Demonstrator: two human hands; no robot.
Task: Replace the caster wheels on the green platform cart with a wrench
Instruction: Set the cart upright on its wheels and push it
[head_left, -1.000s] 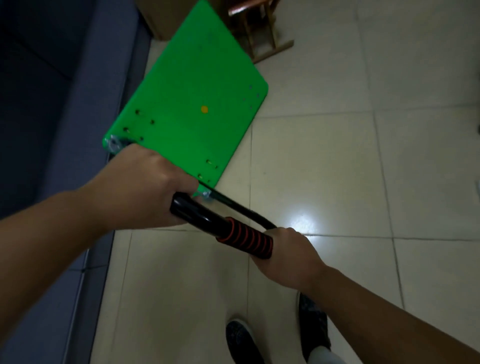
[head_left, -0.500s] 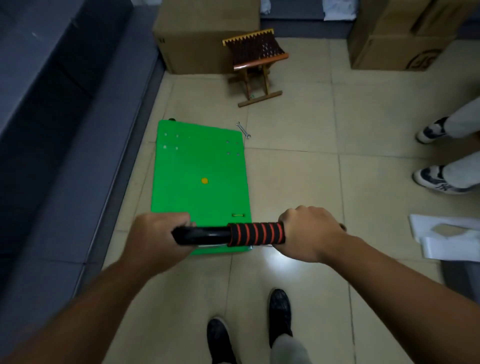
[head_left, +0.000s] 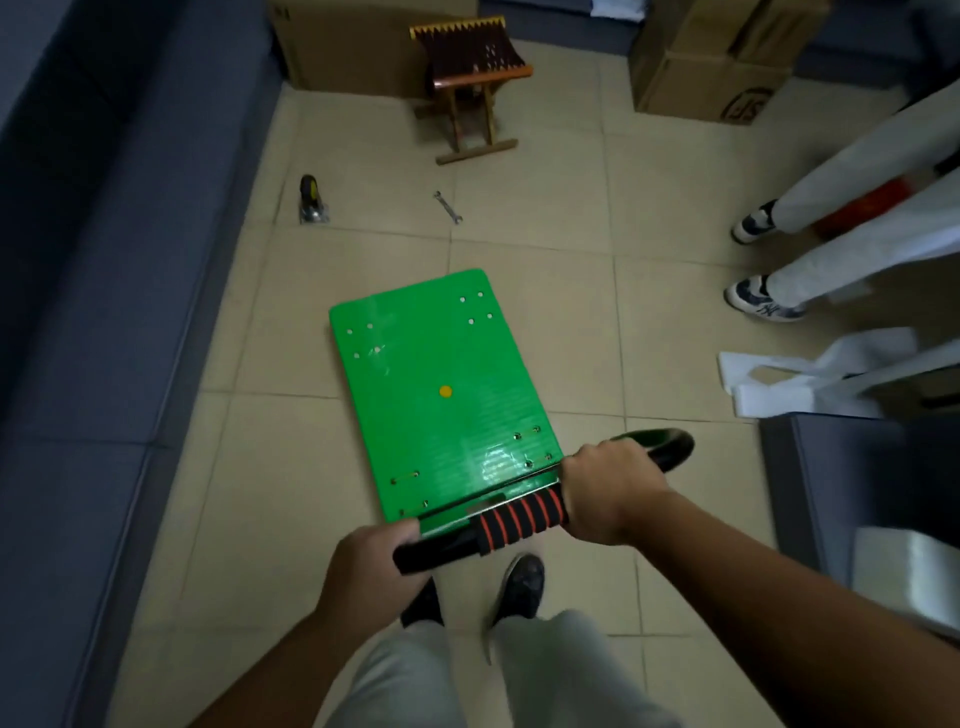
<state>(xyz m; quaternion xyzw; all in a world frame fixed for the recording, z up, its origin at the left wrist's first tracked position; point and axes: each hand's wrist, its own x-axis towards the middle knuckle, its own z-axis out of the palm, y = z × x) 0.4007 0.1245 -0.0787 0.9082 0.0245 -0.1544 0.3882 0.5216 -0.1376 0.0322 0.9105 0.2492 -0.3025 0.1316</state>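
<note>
Floor tile shows round the cart; left hand and right hand grip handle.

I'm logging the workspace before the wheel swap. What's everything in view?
cart: one, green, on floor, centre
handle: one, black with red-striped grip, cart's near end
wrench: one, silver, floor beyond cart
caster wheel: one, black-yellow, loose on floor, far left
stool: one, brown, far centre
cardboard boxes: at least two, brown, far edge
white packaging: count unclear, white, right floor
bystander's shoes: two, dark-and-white, right
hands: two, left hand and right hand both gripping handle
</note>
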